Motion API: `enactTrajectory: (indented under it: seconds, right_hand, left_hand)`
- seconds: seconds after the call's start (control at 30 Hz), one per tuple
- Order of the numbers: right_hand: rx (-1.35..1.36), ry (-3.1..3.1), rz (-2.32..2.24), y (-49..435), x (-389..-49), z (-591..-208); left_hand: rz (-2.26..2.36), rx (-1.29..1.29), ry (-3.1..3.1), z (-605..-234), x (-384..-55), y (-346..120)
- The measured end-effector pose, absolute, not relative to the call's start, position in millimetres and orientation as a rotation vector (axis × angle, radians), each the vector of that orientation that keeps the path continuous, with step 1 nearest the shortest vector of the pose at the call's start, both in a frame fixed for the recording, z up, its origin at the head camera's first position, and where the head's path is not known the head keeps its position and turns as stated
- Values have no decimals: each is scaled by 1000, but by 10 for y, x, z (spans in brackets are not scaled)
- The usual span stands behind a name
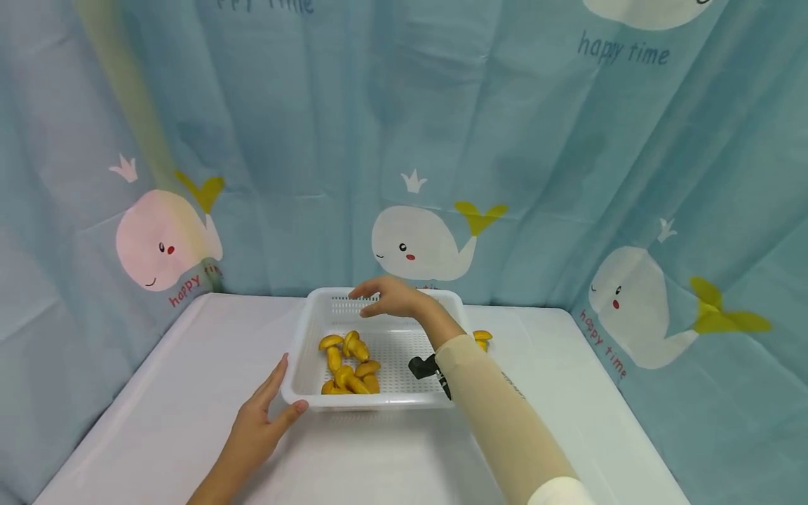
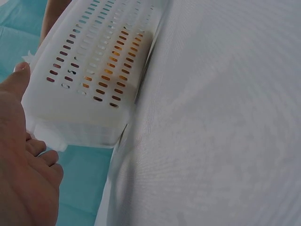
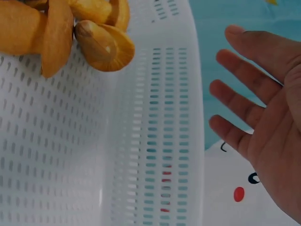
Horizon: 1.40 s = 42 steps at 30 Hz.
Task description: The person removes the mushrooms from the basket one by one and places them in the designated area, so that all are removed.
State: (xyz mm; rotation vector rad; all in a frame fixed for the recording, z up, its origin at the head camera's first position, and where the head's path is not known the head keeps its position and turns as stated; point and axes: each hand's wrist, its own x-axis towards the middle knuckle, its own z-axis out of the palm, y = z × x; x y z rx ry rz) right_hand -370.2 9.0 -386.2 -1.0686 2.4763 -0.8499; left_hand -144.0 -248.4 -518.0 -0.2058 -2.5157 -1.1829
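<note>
A white perforated plastic basket stands on the table with several yellow-brown mushrooms in its left half. At its front left corner is my left hand, thumb against the front rim and fingers along the left side. The left wrist view shows the thumb on the basket and the other fingers bent near its edge. My right hand hovers over the basket's back rim, holding nothing. Its fingers are spread and slightly bent in the right wrist view, beside the rim and apart from the mushrooms.
Another yellow mushroom lies on the white table right of the basket, partly hidden by the right sleeve. A blue curtain with whale prints hangs behind the table. A black device sits at the right wrist.
</note>
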Motion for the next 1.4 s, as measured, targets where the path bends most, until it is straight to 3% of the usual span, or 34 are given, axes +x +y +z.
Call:
enactTrajectory:
  seconds: [1.4]
  right_hand:
    - [-932,2284,-817,-245,-3813,-4494]
  left_hand:
    - [-1238,-222,-2450,-5173,-1410,-2444]
